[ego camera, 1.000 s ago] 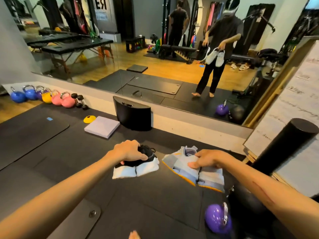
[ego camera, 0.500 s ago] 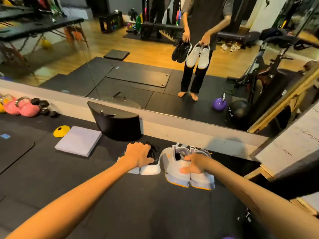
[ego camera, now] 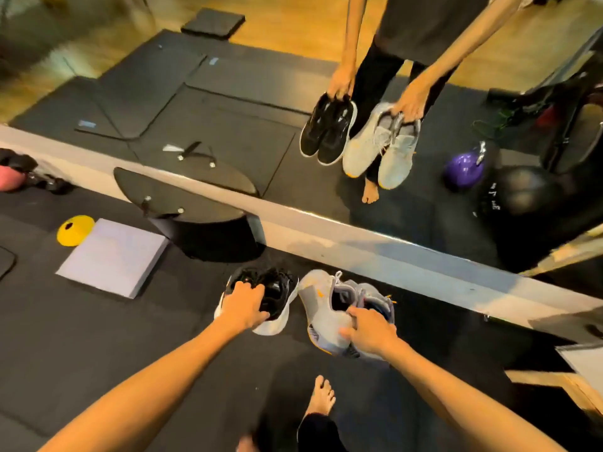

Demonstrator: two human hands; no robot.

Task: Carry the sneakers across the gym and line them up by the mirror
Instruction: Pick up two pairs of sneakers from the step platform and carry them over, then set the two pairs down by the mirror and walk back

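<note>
My left hand [ego camera: 244,306] grips a pair of black sneakers with white soles [ego camera: 277,293] by their heels, toes pointing down toward the dark mat. My right hand [ego camera: 368,331] grips a pair of grey sneakers with orange trim [ego camera: 321,308] the same way, just to the right. Both pairs hang close to the white ledge [ego camera: 359,243] at the foot of the mirror [ego camera: 248,102]. The mirror shows my reflection holding both pairs. Whether the toes touch the mat I cannot tell.
A black curved box [ego camera: 202,223] stands against the ledge to the left, with a lavender pad [ego camera: 114,256] and a yellow cone [ego camera: 75,230] beside it. Pink kettlebells [ego camera: 13,177] sit far left. A wooden-framed board [ego camera: 580,373] leans at right. My bare foot [ego camera: 321,396] is on the mat.
I have stepped closer to the mirror and my view has tilted down. Both pairs of sneakers have come lower and nearer the ledge, still held in my hands.
</note>
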